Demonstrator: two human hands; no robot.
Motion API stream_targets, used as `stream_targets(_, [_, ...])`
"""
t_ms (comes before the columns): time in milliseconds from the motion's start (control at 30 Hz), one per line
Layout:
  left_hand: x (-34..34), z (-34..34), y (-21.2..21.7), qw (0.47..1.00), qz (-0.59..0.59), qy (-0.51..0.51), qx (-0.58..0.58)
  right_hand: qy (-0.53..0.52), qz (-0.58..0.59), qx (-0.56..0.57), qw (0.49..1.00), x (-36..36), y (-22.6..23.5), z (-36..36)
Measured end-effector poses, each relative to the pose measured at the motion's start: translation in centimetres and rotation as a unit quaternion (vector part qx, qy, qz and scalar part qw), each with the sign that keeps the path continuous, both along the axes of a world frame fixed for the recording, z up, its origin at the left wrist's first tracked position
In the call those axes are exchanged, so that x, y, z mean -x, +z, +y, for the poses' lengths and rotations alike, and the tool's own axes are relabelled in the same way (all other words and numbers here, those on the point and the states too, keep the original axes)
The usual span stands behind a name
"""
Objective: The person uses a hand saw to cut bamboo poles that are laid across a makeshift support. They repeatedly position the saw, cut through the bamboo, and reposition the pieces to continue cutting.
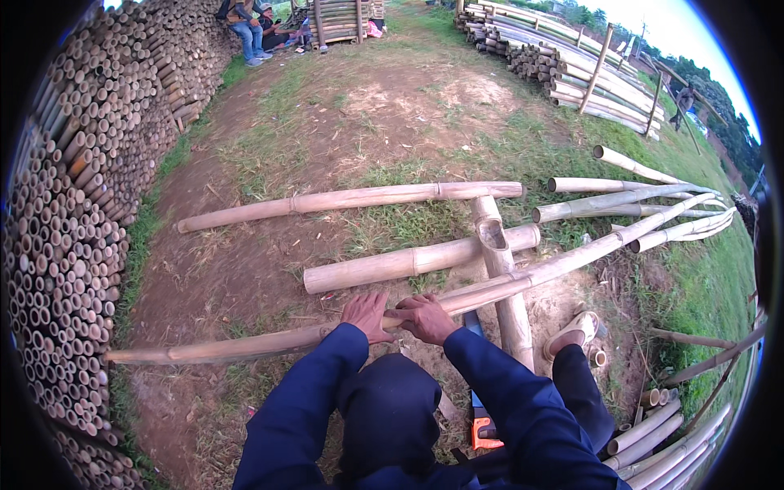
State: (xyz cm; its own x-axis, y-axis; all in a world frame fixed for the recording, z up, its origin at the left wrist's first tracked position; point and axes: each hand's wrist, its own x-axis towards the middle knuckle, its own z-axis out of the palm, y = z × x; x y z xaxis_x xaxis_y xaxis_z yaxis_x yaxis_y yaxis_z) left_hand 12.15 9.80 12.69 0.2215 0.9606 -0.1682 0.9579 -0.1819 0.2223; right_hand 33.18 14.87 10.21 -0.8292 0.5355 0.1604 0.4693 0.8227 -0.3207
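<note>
A long bamboo pole (567,260) runs across the view, from low on the left up to the far right. My left hand (367,316) is closed over it, fingers pointing away from me. Close beside it, my right hand (425,318) grips the same pole, fingers bent over the top. Right of my hands, the pole lies across a thick notched bamboo piece (513,314). Below my right hand is a handsaw (485,431) with an orange handle and a blue blade, partly hidden by my right forearm.
Two cut bamboo lengths, one farther (359,198) and one nearer (416,260), lie beyond my hands. Stacked bamboo (73,269) walls the left side. More poles (608,86) are piled at the far right. People (247,31) are in the distance. My sandalled foot (572,333) is at right.
</note>
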Motion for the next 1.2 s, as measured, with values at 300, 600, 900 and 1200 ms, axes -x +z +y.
stream_targets(300, [-2.6, 1.7, -0.9, 0.994, -0.006, 0.081, 0.079, -0.019, -0.013, 0.031, 0.999, -0.5, -1.3, 0.5])
stream_targets(600, [-2.9, 2.3, -1.6, 0.996, 0.054, 0.038, 0.057, -0.208, 0.161, 0.029, 0.964, -12.8, 2.3, -7.4])
stream_targets(900, [-2.4, 1.9, -2.0, 0.997, 0.062, 0.03, 0.046, -0.42, 0.06, 0.301, 0.854, -27.3, -2.0, -22.2])
stream_targets(1200, [-3.5, 2.5, -1.3, 0.994, 0.062, 0.035, 0.085, -0.119, -0.297, 0.307, 0.896, -26.4, -15.4, -26.4])
